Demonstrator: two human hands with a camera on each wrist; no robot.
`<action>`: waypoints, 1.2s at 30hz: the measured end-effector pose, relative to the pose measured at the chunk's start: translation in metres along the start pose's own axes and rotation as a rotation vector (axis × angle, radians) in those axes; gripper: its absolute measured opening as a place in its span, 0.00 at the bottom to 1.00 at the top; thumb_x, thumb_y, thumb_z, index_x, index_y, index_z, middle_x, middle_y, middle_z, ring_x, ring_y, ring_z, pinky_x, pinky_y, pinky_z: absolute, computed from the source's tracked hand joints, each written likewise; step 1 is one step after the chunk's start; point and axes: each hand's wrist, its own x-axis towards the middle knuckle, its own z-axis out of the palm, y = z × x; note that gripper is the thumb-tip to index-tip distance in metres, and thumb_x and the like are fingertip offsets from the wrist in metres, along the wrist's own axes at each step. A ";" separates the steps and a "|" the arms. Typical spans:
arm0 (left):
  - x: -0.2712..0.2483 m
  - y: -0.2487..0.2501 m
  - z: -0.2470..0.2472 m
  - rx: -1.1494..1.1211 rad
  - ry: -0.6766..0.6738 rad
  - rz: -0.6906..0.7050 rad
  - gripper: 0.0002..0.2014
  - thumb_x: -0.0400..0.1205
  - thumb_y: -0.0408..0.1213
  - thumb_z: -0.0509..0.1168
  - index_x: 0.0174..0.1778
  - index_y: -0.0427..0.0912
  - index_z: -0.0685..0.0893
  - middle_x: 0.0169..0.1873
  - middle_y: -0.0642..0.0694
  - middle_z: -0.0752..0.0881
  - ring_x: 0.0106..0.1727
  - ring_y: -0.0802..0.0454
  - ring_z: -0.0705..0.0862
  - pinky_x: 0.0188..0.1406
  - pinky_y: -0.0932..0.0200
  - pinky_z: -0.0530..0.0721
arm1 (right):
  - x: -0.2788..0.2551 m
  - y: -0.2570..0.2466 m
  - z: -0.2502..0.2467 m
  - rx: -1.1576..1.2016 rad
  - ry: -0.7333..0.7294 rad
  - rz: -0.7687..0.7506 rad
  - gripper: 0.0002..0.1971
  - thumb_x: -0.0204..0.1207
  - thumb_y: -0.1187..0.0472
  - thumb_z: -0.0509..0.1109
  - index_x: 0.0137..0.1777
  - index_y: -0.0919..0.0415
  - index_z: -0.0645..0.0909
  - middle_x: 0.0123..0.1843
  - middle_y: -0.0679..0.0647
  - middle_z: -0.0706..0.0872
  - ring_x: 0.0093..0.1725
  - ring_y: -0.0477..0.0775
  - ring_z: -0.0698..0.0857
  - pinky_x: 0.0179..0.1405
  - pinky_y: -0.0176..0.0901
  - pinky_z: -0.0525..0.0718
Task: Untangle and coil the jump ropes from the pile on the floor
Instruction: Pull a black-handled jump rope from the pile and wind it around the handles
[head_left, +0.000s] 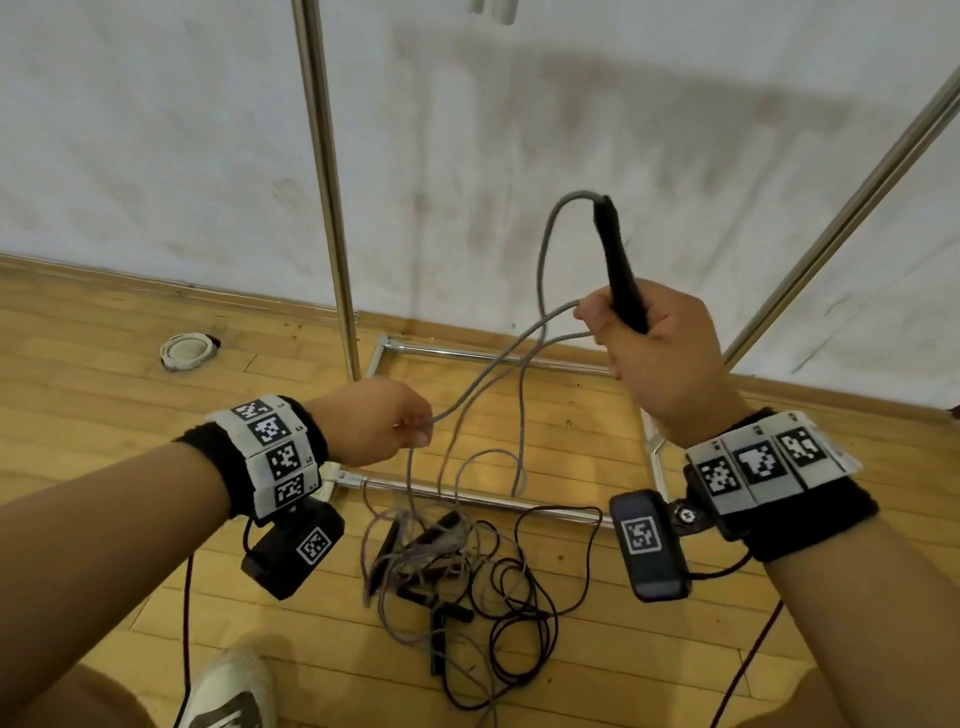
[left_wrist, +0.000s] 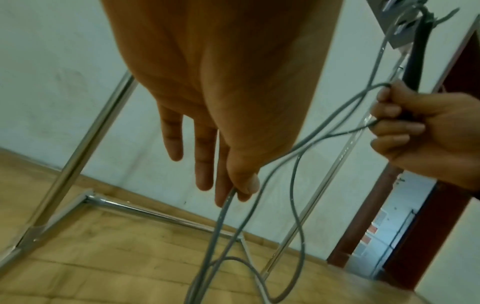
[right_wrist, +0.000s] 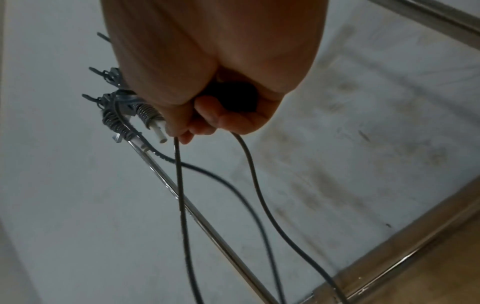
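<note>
1. Head view: right hand (head_left: 660, 353) is raised, fingers wrapped round a black handle (head_left: 618, 265) that points up and slightly away. A grey rope (head_left: 543, 260) leaves the handle's top end, arcs over to the left and drops; two more strands of it pass through the same fist. Left hand (head_left: 374, 421), lower and to the left, pinches one strand at its fingertips. From there the rope falls in loose loops to the pile (head_left: 447, 561) on the wooden floor (head_left: 104, 374) between the forearms, where grey and black ropes and several dark handles lie tangled. A metal frame (head_left: 327, 171) stands against the white wall (head_left: 156, 130), its base bars just beyond the pile. A white ring (head_left: 187, 352) lies on the floor at far left, and a shoe (head_left: 228, 691) shows at the bottom edge.

2. Left wrist view: the thumb and forefinger of the left hand (left_wrist: 221, 123) pinch the rope (left_wrist: 221, 216), the other fingers held straight beside it. The rope hangs down and loops back up to the right hand (left_wrist: 420, 131), which is clenched on two strands and the handle (left_wrist: 415, 61).

3. Right wrist view: the right hand (right_wrist: 207, 82) is closed round the handle's butt (right_wrist: 233, 98). Three strands of rope (right_wrist: 182, 185) hang below the fist, in front of a frame bar (right_wrist: 207, 222).
</note>
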 end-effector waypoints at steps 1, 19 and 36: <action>-0.001 -0.002 -0.001 -0.035 -0.009 -0.014 0.07 0.86 0.43 0.64 0.51 0.50 0.87 0.48 0.56 0.87 0.52 0.55 0.83 0.51 0.58 0.78 | 0.001 0.001 -0.003 -0.010 -0.001 0.011 0.10 0.72 0.43 0.71 0.42 0.48 0.86 0.25 0.43 0.78 0.25 0.47 0.74 0.27 0.44 0.75; -0.010 0.051 -0.036 -0.407 0.372 0.163 0.12 0.88 0.44 0.57 0.45 0.50 0.85 0.22 0.56 0.75 0.22 0.60 0.72 0.24 0.68 0.71 | -0.023 0.009 0.036 -0.158 -0.314 0.003 0.09 0.79 0.51 0.72 0.42 0.55 0.83 0.26 0.44 0.75 0.24 0.44 0.73 0.26 0.44 0.74; -0.011 -0.013 0.013 -0.267 -0.132 -0.024 0.15 0.89 0.48 0.54 0.44 0.54 0.84 0.43 0.59 0.88 0.45 0.70 0.83 0.46 0.67 0.75 | 0.002 0.006 -0.003 -0.076 0.181 -0.069 0.07 0.78 0.50 0.72 0.41 0.50 0.85 0.36 0.59 0.86 0.34 0.55 0.81 0.36 0.44 0.80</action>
